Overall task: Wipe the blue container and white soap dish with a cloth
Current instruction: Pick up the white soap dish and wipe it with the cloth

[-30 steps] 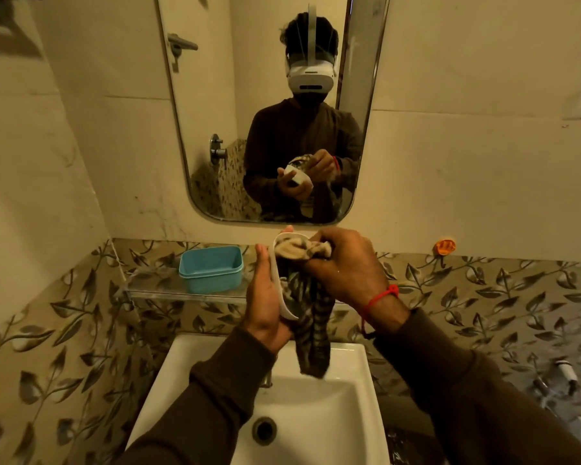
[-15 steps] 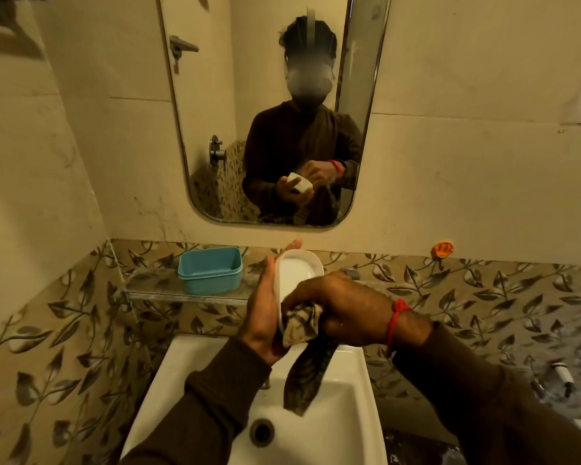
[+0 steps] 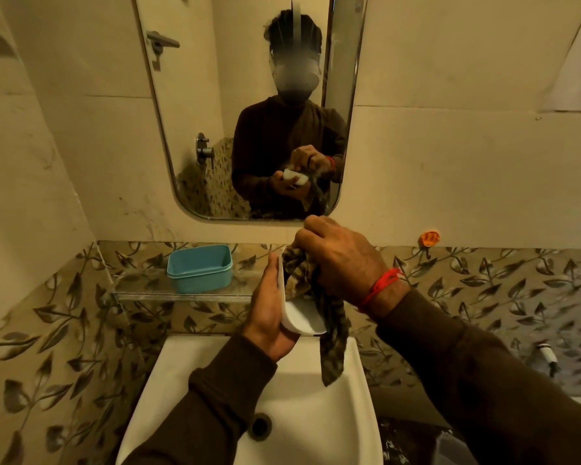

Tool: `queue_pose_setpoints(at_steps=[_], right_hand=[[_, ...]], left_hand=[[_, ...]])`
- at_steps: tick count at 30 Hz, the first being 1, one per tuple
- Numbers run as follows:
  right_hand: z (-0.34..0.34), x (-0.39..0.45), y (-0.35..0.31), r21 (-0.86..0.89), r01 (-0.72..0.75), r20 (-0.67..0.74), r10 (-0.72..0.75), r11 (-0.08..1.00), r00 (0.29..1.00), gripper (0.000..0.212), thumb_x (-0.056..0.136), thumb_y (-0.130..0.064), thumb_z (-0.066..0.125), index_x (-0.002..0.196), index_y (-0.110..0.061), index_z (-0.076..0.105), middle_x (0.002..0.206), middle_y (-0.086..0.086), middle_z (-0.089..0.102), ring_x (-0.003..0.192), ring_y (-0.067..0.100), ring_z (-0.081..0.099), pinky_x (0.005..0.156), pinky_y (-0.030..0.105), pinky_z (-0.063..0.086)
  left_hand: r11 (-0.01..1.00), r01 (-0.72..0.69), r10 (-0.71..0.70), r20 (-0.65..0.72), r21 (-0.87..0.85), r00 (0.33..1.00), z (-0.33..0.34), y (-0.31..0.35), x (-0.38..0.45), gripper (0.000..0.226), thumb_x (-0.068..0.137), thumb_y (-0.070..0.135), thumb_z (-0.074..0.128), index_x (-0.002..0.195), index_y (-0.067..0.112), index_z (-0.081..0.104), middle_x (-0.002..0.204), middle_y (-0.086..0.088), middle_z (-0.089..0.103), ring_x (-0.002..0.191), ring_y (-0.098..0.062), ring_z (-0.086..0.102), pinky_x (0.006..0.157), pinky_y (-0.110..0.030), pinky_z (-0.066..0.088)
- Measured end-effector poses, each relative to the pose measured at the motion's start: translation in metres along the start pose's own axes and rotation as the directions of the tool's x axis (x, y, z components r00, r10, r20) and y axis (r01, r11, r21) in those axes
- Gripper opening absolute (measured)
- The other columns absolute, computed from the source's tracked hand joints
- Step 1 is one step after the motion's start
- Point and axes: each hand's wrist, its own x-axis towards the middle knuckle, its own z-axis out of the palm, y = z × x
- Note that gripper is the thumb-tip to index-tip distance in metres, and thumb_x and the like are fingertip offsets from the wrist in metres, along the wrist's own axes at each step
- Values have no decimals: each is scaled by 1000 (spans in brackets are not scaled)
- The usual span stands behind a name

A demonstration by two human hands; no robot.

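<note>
Fingers of the left hand (image 3: pixel 271 308) lie straight along the back of the white soap dish (image 3: pixel 302 318), thumb side hidden, so the dish is cradled upright on edge rather than pinched; fingers of the right hand (image 3: pixel 341 260) are curled tight round a bunched striped cloth (image 3: pixel 329 340), pressing the wad into the dish's hollow at its upper end while the loose tail hangs down toward 6 o'clock over the white washbasin (image 3: pixel 346 411).

Going left to right: the blue container (image 3: pixel 200 268) stands open on the glass shelf (image 3: pixel 182 294) at about 10 o'clock from the hands, well apart from them; the soap dish is held above the basin's back rim, just below the mirror (image 3: pixel 188 112); an orange wall hook (image 3: pixel 430 237) sits at 2 o'clock.

The dish looks like thin, light, rigid plastic, probably slick if damp; a flat palm behind it with fingers along the rim seems the safe hold, since the cloth pushes against that support; the container likely handles the same, best steadied by a side wall; the cloth is soft and limp, and gripping it bunched gives firmer pressure.
</note>
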Motion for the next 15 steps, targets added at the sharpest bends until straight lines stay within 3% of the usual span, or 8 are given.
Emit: queue_pose_setpoints(at_steps=[2, 4, 8, 12, 15], right_hand=[[5, -2, -5, -29, -46, -22, 45, 999, 999, 28, 69, 0, 73, 95, -4, 63, 89, 15, 60, 75, 31, 58, 54, 35, 51], [6, -2, -8, -61, -102, 29, 104, 993, 994, 29, 74, -3, 69, 102, -5, 63, 95, 15, 60, 82, 33, 58, 63, 37, 47], [3, -11, -22, -96, -84, 185, 100, 992, 978, 38, 81, -18, 69, 116, -9, 59, 108, 12, 60, 96, 32, 57, 78, 40, 49], [-4, -24, -43, 106, -37, 371, -5, 994, 928, 31, 80, -21, 71, 110, -15, 65, 102, 7, 65, 97, 27, 62, 84, 39, 53], [-10, -17, -29, 317, -201, 442, 43, 927, 896, 27, 80, -10, 67, 106, -19, 69, 102, 3, 68, 98, 19, 60, 80, 25, 49]], left_hand=[[997, -57, 59, -33, 58, 998, -2, 2, 0, 62, 97, 65, 39, 129, 22, 68, 136, -19, 64, 126, -36, 60, 107, -57, 45], [989, -98, 102, -31, 109, 994, -2, 4, -3, 61, 97, 65, 38, 132, 23, 65, 135, -19, 64, 125, -35, 61, 105, -57, 47], [979, -158, 161, -14, 131, 987, -6, 4, -8, 59, 92, 66, 40, 133, 31, 63, 127, -14, 70, 113, -30, 70, 83, -49, 59], [979, -178, 177, 16, 101, 984, -10, 15, -7, 55, 96, 68, 31, 133, 41, 61, 122, -15, 70, 102, -28, 74, 78, -48, 59], [993, -115, 116, 58, -21, 992, -7, 12, -10, 59, 98, 68, 30, 138, 35, 59, 136, -21, 62, 118, -36, 65, 91, -53, 56]])
